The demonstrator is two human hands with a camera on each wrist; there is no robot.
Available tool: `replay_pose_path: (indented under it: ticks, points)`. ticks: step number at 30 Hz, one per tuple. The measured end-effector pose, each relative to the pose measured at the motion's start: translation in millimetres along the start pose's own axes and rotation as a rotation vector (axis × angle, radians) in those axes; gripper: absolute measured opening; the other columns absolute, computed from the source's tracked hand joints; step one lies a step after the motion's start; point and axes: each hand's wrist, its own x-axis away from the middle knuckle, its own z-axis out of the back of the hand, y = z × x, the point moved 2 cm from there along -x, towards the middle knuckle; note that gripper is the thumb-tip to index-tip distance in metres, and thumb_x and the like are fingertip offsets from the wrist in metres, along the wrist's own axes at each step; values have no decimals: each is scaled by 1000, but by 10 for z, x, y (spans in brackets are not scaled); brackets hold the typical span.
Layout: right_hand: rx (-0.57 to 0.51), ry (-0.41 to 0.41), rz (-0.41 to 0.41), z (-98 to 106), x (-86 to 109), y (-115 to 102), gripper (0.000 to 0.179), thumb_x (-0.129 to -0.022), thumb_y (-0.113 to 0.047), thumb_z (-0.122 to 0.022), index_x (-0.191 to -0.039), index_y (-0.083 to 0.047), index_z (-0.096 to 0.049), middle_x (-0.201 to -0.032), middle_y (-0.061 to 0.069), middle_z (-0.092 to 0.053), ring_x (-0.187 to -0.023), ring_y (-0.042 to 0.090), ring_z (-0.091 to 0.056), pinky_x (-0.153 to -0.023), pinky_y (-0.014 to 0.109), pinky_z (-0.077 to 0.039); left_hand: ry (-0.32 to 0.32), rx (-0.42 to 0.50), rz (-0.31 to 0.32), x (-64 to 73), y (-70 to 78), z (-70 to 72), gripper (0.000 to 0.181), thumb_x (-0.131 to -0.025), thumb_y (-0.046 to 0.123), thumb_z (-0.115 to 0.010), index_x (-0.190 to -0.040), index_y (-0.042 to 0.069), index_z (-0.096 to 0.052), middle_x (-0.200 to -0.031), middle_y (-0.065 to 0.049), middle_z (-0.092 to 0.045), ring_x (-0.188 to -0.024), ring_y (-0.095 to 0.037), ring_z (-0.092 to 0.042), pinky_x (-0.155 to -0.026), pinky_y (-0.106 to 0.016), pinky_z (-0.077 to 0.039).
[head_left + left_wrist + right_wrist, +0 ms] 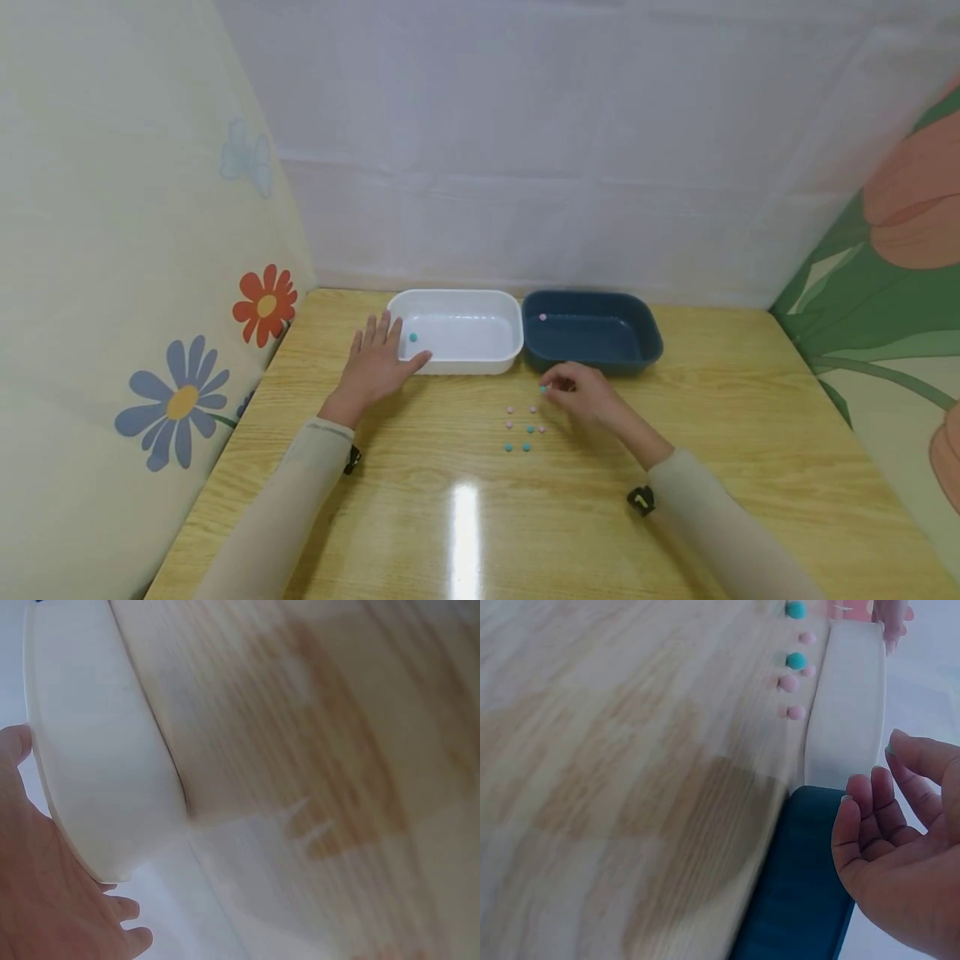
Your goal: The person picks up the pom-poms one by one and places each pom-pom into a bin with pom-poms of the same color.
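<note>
My left hand [373, 363] lies with fingers spread over the left end of a white plastic bin [472, 367]. In the left wrist view its thumb reaches over the bin's rim. A teal ball [413, 337] sits inside that bin. My right hand [592, 398] pinches another small teal ball [543, 389] between thumb and index finger, just in front of the dark blue bin [600, 367]. The right wrist view shows its other fingers loosely curled near the blue bin's edge. Inside the blue bin is one pink ball [543, 317].
Between my forearms, several pink balls [510, 410] and teal balls [527, 447] lie loose on the wooden table [390, 517]. The two bins stand side by side against the white back curtain [480, 225]. Flower-printed cloths [180, 400] close off both sides.
</note>
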Motion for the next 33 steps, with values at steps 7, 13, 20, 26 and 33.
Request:
replay_pose_path:
  ticks: [7, 13, 20, 26, 33]
  points:
    - [15, 21, 49, 23, -70, -52, 12, -95, -17, -72, -106, -12, -74, -89, -1, -64, -83, 14, -58, -75, 30, -51, -4, -2, 2, -30, -25, -15, 104, -95, 79, -31, -162, 3, -8, -169, -19, 6, -154, -44, 6, -122, -61, 3]
    - [20, 44, 66, 33, -138, -130, 14, -93, -18, -75, -105, -11, -75, -88, -1, -64, -81, 13, -57, -74, 28, -49, -7, -7, 2, -51, -48, -34, 106, -94, 81, -29, -162, 3, -7, -169, -19, 7, -154, -44, 6, -123, -61, 3]
    - [8, 30, 39, 40, -229, -206, 14, -95, -20, -73, -107, -13, -75, -93, 0, -66, -86, 15, -58, -78, 32, -50, -21, 1, 9, -27, -28, -11, 105, -95, 79, -31, -162, 2, -7, -169, -19, 6, -154, -43, 7, -122, -61, 3]
    - [-22, 31, 13, 42, -311, -261, 14, -95, -21, -72, -108, -14, -74, -96, 1, -67, -90, 17, -59, -82, 35, -51, -18, 4, 7, -21, -28, -18, 105, -95, 79, -31, -162, 2, -8, -169, -20, 6, -154, -43, 7, -122, -61, 2]
    - [-43, 45, 17, 39, -402, -322, 15, -94, -19, -73, -108, -13, -74, -96, 2, -67, -91, 18, -60, -83, 35, -51, -16, 7, 5, -27, -26, -25, 108, -93, 82, -29, -162, 2, -9, -169, -20, 6, -154, -43, 6, -122, -61, 2]
